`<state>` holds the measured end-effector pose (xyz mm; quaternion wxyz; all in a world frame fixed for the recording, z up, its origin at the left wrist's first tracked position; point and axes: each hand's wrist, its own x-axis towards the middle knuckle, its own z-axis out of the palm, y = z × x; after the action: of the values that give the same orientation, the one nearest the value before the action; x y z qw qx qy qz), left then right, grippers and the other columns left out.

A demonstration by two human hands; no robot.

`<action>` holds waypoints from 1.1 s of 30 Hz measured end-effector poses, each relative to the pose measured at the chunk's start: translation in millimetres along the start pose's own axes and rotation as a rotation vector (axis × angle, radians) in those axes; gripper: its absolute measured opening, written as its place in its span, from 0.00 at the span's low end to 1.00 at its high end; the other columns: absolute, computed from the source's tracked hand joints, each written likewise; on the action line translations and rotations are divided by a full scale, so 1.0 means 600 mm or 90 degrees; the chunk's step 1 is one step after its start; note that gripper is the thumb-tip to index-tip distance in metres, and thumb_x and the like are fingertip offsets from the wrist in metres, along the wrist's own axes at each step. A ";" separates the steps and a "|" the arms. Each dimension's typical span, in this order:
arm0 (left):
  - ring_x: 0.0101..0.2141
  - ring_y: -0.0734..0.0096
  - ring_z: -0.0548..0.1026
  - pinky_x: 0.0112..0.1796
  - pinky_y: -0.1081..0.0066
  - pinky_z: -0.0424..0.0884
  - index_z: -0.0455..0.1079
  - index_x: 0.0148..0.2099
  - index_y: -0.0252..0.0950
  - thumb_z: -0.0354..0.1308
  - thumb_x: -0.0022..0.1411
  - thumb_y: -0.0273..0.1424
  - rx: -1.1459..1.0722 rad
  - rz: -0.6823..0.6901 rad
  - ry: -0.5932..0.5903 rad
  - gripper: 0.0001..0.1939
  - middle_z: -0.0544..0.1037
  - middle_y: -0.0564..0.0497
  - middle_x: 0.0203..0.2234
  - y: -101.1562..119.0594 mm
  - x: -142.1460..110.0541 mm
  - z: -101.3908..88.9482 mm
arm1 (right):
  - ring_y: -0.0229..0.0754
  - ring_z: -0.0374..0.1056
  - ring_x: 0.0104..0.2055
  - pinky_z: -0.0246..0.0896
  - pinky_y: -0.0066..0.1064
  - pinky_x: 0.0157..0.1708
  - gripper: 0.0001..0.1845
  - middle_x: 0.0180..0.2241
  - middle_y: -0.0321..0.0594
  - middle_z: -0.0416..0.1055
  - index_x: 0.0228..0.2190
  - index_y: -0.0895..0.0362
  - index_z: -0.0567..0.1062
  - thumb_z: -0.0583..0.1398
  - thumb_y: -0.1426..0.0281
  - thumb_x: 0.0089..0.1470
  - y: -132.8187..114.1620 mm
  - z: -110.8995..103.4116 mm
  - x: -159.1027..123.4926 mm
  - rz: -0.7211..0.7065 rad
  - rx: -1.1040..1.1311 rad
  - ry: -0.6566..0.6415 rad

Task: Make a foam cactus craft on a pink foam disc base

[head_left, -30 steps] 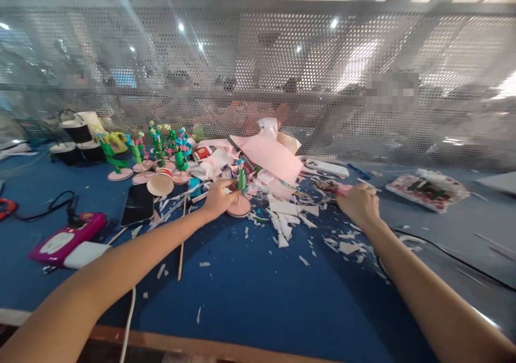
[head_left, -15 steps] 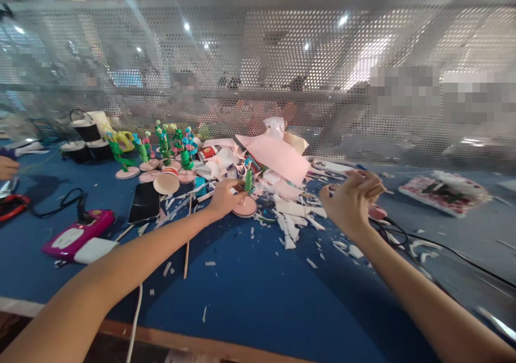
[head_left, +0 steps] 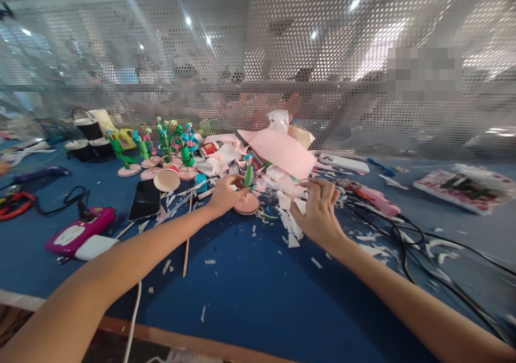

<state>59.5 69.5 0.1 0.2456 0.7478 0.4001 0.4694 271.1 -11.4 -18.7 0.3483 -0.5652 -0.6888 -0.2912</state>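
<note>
My left hand (head_left: pixel 228 195) is closed on a small paper plant (head_left: pixel 249 175) with a green stem and a blue top, pinching it low. Its round pink base (head_left: pixel 247 204) rests on the blue table. To the right, my right hand (head_left: pixel 320 210) hovers over white paper scraps (head_left: pixel 293 229), thumb apart from the bent fingers, with nothing visible in it. Several finished-looking paper plants (head_left: pixel 186 153) on pink discs stand at the back left. A pink glue gun (head_left: pixel 377 199) lies right of my right hand.
Pink paper sheets (head_left: pixel 282 151) are heaped at the back against a perforated metal screen (head_left: pixel 258 57). A phone (head_left: pixel 145 200), a paper cup (head_left: pixel 166 179) and a magenta power socket (head_left: pixel 83 231) lie left. Black cables (head_left: pixel 407 245) cross the right side. A wooden stick (head_left: pixel 187 245) lies near my left forearm.
My right hand has moved left, away from the glue gun and closer to the paper plant. My left hand stays on the plant. The view has shifted slightly.
</note>
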 end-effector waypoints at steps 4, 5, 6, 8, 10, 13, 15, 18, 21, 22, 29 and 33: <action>0.30 0.66 0.77 0.35 0.69 0.72 0.73 0.28 0.32 0.66 0.46 0.27 0.007 0.007 -0.013 0.05 0.79 0.48 0.26 0.000 0.000 0.000 | 0.56 0.54 0.51 0.50 0.52 0.49 0.14 0.43 0.55 0.56 0.41 0.60 0.59 0.52 0.69 0.51 0.006 0.005 -0.002 0.035 0.028 -0.030; 0.30 0.66 0.77 0.35 0.69 0.72 0.73 0.28 0.32 0.66 0.46 0.27 0.010 0.006 -0.015 0.05 0.79 0.47 0.26 0.001 0.000 -0.001 | 0.56 0.54 0.51 0.49 0.52 0.49 0.14 0.43 0.54 0.56 0.41 0.60 0.59 0.52 0.69 0.51 0.008 0.007 -0.003 0.040 0.032 -0.035; 0.30 0.66 0.77 0.35 0.69 0.72 0.73 0.28 0.32 0.66 0.46 0.26 0.013 0.000 -0.016 0.05 0.79 0.47 0.26 0.002 0.000 -0.001 | 0.56 0.54 0.51 0.49 0.52 0.50 0.14 0.43 0.54 0.56 0.41 0.60 0.59 0.52 0.69 0.51 0.009 0.010 -0.005 0.043 0.035 -0.039; 0.30 0.65 0.77 0.35 0.69 0.72 0.73 0.27 0.31 0.66 0.46 0.26 0.019 -0.012 -0.020 0.05 0.79 0.46 0.26 0.005 -0.001 -0.002 | 0.55 0.55 0.50 0.49 0.52 0.50 0.14 0.43 0.54 0.57 0.40 0.59 0.59 0.53 0.69 0.51 0.012 0.015 -0.007 0.047 0.041 -0.045; 0.30 0.65 0.77 0.35 0.69 0.72 0.73 0.28 0.30 0.66 0.46 0.26 0.021 -0.017 -0.025 0.06 0.80 0.45 0.26 0.007 -0.001 -0.002 | 0.55 0.55 0.50 0.49 0.51 0.50 0.13 0.42 0.53 0.58 0.39 0.59 0.59 0.53 0.70 0.50 0.014 0.018 -0.008 0.053 0.048 -0.053; 0.30 0.64 0.78 0.36 0.68 0.71 0.74 0.32 0.30 0.67 0.46 0.27 0.019 -0.017 -0.025 0.08 0.80 0.46 0.26 0.005 -0.001 -0.001 | 0.54 0.55 0.49 0.49 0.51 0.50 0.13 0.41 0.52 0.59 0.39 0.59 0.60 0.53 0.69 0.50 0.017 0.020 -0.008 0.067 0.058 -0.062; 0.30 0.65 0.78 0.36 0.68 0.72 0.74 0.36 0.31 0.66 0.47 0.27 0.010 -0.017 -0.024 0.11 0.79 0.49 0.24 0.002 -0.002 -0.001 | 0.55 0.56 0.49 0.49 0.51 0.50 0.13 0.41 0.52 0.60 0.39 0.59 0.60 0.53 0.68 0.49 0.020 0.021 -0.009 0.077 0.061 -0.061; 0.30 0.65 0.78 0.37 0.68 0.72 0.73 0.38 0.33 0.66 0.47 0.26 0.001 -0.014 -0.023 0.13 0.79 0.52 0.23 -0.001 -0.002 0.000 | 0.55 0.56 0.49 0.50 0.51 0.49 0.13 0.41 0.52 0.61 0.38 0.59 0.61 0.53 0.67 0.49 0.026 0.024 -0.009 0.085 0.063 -0.063; 0.29 0.66 0.78 0.35 0.69 0.72 0.73 0.38 0.34 0.65 0.48 0.26 0.001 -0.016 -0.027 0.12 0.79 0.52 0.23 -0.002 -0.003 -0.001 | 0.55 0.57 0.49 0.50 0.52 0.49 0.13 0.42 0.53 0.63 0.37 0.59 0.62 0.53 0.65 0.51 0.030 0.026 -0.007 0.085 0.065 -0.056; 0.29 0.66 0.78 0.35 0.70 0.72 0.72 0.39 0.35 0.65 0.48 0.26 0.001 -0.015 -0.030 0.13 0.79 0.53 0.24 -0.002 -0.003 -0.001 | 0.55 0.57 0.49 0.50 0.53 0.48 0.13 0.41 0.54 0.64 0.37 0.59 0.63 0.52 0.65 0.52 0.030 0.025 -0.005 0.087 0.067 -0.051; 0.31 0.65 0.77 0.36 0.69 0.70 0.71 0.40 0.34 0.64 0.48 0.26 0.017 -0.009 -0.039 0.14 0.78 0.53 0.24 0.001 -0.006 -0.004 | 0.54 0.59 0.50 0.51 0.51 0.49 0.13 0.41 0.54 0.66 0.37 0.60 0.64 0.51 0.63 0.53 0.023 -0.003 0.021 0.079 0.087 -0.006; 0.30 0.67 0.77 0.35 0.70 0.69 0.70 0.38 0.34 0.63 0.49 0.25 -0.005 -0.011 -0.051 0.11 0.77 0.55 0.23 0.004 -0.007 -0.007 | 0.52 0.62 0.46 0.56 0.47 0.47 0.10 0.37 0.50 0.68 0.33 0.57 0.66 0.52 0.64 0.50 0.028 -0.015 0.057 0.142 0.120 -0.026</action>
<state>55.6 64.7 1.5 0.2682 0.7619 0.3944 0.4382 284.7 4.4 14.4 0.4158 -0.6089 -0.6530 -0.1731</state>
